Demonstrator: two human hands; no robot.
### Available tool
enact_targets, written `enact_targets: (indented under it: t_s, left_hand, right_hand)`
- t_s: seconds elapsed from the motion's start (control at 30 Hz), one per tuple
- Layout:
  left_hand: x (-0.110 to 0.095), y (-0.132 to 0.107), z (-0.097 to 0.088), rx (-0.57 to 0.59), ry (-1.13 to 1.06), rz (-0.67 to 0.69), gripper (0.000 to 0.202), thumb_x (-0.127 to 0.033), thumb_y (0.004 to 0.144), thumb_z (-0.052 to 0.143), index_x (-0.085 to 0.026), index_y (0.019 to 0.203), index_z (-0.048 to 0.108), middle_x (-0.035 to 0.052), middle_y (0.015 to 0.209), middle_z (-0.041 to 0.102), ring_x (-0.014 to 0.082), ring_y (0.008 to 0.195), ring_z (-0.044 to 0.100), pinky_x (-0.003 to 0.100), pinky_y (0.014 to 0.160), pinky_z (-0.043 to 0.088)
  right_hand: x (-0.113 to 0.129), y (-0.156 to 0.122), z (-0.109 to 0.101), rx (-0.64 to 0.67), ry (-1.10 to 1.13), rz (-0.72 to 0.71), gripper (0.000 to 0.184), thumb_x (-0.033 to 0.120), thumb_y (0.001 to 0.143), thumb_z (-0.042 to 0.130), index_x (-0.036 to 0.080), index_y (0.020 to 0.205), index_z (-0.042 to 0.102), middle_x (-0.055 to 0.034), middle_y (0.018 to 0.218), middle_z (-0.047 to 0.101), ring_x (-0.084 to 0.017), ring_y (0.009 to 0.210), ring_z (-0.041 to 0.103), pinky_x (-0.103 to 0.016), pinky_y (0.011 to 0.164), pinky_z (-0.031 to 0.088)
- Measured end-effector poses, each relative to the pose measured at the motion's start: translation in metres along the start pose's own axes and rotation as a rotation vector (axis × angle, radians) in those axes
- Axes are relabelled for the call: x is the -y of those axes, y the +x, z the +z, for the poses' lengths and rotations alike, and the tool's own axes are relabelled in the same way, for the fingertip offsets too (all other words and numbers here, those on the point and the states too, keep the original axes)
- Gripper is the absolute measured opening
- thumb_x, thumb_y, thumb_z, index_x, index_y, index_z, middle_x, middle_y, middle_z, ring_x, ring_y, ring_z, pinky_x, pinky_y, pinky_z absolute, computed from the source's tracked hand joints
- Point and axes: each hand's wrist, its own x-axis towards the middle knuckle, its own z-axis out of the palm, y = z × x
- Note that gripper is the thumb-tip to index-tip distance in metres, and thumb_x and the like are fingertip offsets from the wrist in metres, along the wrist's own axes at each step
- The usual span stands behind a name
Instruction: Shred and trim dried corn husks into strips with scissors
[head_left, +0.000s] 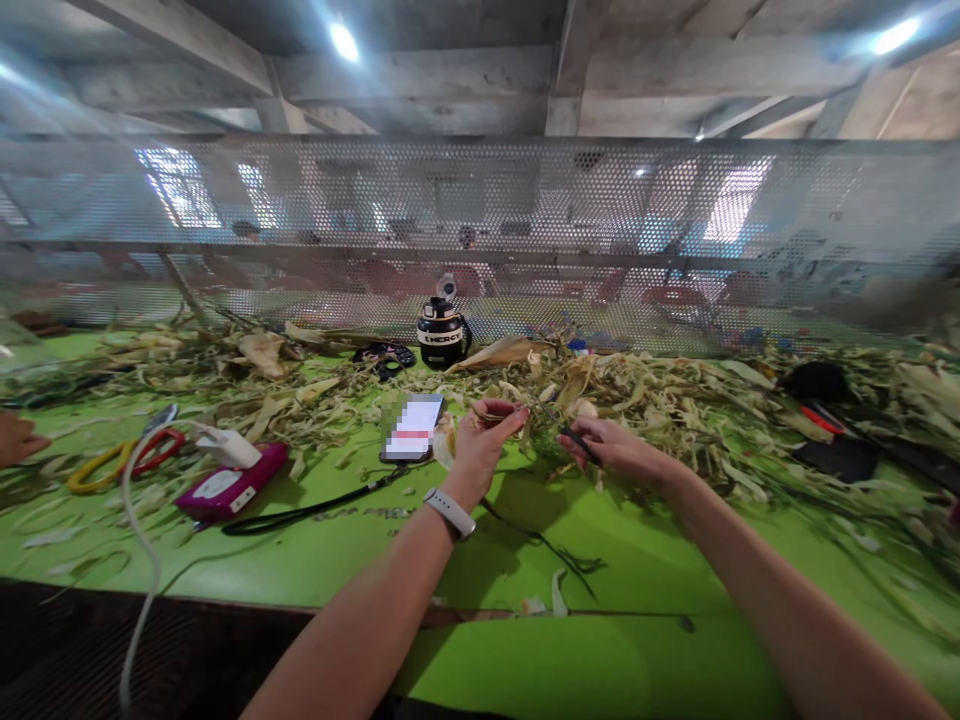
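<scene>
My left hand (486, 440), with a pale band on its wrist, is closed in a pinch on a strip of dried plant husk (495, 408). Close by on the right, my right hand (611, 448) is wrapped round a dark-handled tool (581, 443). The tool's thin end points toward my left fingers; I cannot make out whether it is a knife or scissors. Heaped husk strips (652, 400) lie behind and beside both hands. Below them a thin dark stem (551, 550) rests on the green table (622, 570).
A phone (411, 428) and strap (322, 508) lie left of my hands. Farther left are a magenta power block (236, 485) with a cable and red-and-yellow-handled scissors (124, 465). A black bottle (442, 335) stands before a perforated screen (480, 200). Another person's hand (19, 438) is at far left.
</scene>
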Motion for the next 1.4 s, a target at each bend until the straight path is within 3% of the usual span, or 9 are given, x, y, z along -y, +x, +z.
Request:
enact_targets:
  t_s: [0.67, 1.03, 1.4]
  left_hand:
    - [0.002, 0.002, -0.003, 0.029, -0.019, 0.005, 0.028, -0.025, 0.053, 0.079, -0.015, 0.071, 0.060, 0.0008, 0.070, 0.065, 0.0103, 0.066, 0.057, 0.025, 0.068, 0.043]
    - [0.004, 0.003, -0.002, -0.015, -0.209, -0.082, 0.031, -0.022, 0.049, 0.081, -0.014, 0.070, 0.060, -0.0002, 0.071, 0.066, 0.0089, 0.067, 0.061, 0.023, 0.070, 0.046]
    - [0.003, 0.004, -0.001, -0.055, -0.336, -0.168, 0.035, -0.018, 0.043, 0.083, -0.014, 0.067, 0.059, -0.0001, 0.070, 0.068, 0.0098, 0.067, 0.063, 0.025, 0.073, 0.049]
  right_hand:
    - [0.004, -0.002, -0.002, 0.043, 0.020, 0.014, 0.044, 0.061, 0.071, 0.055, 0.017, 0.069, 0.047, 0.0007, 0.062, 0.050, -0.011, 0.058, 0.044, -0.025, 0.052, 0.032]
    - [-0.005, 0.004, 0.001, -0.058, -0.022, -0.011, 0.043, 0.060, 0.067, 0.058, 0.019, 0.064, 0.045, 0.0048, 0.056, 0.042, -0.009, 0.051, 0.037, -0.024, 0.049, 0.027]
    - [0.006, 0.001, 0.008, -0.143, -0.145, 0.010, 0.040, 0.057, 0.071, 0.054, 0.018, 0.062, 0.047, 0.0041, 0.054, 0.041, -0.010, 0.051, 0.036, -0.024, 0.048, 0.024]
